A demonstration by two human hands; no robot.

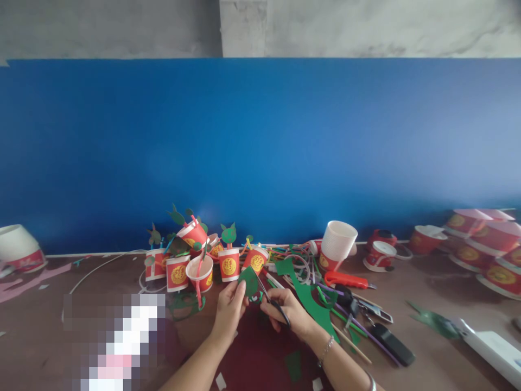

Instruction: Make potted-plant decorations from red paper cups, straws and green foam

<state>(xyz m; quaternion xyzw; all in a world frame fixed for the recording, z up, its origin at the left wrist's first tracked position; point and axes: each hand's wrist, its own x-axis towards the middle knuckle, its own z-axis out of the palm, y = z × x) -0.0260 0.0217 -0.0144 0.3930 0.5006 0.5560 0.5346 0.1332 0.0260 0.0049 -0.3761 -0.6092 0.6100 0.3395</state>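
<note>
Above the bench (pixel 439 358), toward the middle of its near side, holds a piece of green paper (pixel 247 281) in the left hand (pixel 230 309), pinched between thumb and fingers. In the right hand (pixel 287 309), fingers curled around the handles, grips black scissors (pixel 282 315), blades close against the right-hand side of the paper (cannot tell whether biting into it or only lying alongside). Wears a silvery bracelet (pixel 325 353) on the right wrist.

Along the far edge, left of centre, a cluster of red paper cups (pixel 179 274) with yellow emblems, some upright and some tilted. Within it, just above one upright cup (pixel 229 264), a green cut-out head (pixel 229 234) with pointed ears. Also along the far edge, right of centre, a tall stack of white cups (pixel 341 239).

To the right of the hands, a long green offcut (pixel 311 304), slanting from the far side toward the near edge. Near it, a red-orange cutter (pixel 348 279), a thin wooden stick (pixel 352 345) and a black key fob (pixel 393 344).

At the right end, a blurred pile of red cups (pixel 502 274). At the far left corner, an upturned cup (pixel 24 255), with a pink sheet (pixel 36 282) beside it. Toward the near left corner, a pixelated patch (pixel 126 336), contents hidden. Behind the far edge, a wide blue panel (pixel 260 146).
</note>
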